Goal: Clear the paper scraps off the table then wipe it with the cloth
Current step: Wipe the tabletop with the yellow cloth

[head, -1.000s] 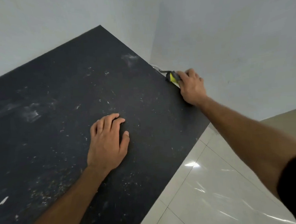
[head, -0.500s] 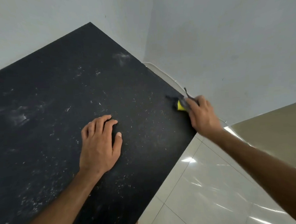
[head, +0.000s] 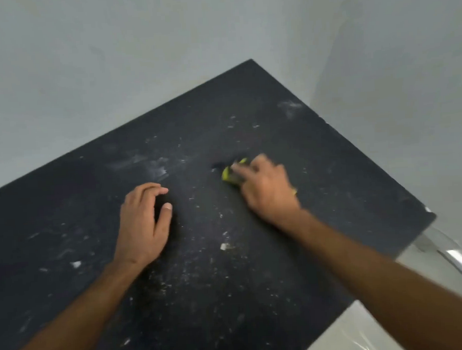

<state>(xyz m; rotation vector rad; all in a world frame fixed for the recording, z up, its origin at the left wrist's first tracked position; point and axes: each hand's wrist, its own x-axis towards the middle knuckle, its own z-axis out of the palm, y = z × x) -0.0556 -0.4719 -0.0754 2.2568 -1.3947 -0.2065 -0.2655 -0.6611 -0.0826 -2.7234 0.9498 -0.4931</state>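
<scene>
A black table fills the middle of the view, dusted with white specks and smears. Small paper scraps lie on it: one scrap between my forearms, another scrap to the left. My right hand presses a yellow and dark cloth onto the tabletop near its middle; the hand is blurred with motion and covers most of the cloth. My left hand rests on the table to the left, fingers curled, thumb apart, holding nothing.
Grey walls meet behind the table's far corner. Glossy pale floor tiles show beyond the table's right edge at the lower right. A curved shiny strip lies by the right corner.
My right hand has carried the cloth from the table's right edge inward to the middle of the top. The left hand has curled its fingers a little. The camera has tilted up.
</scene>
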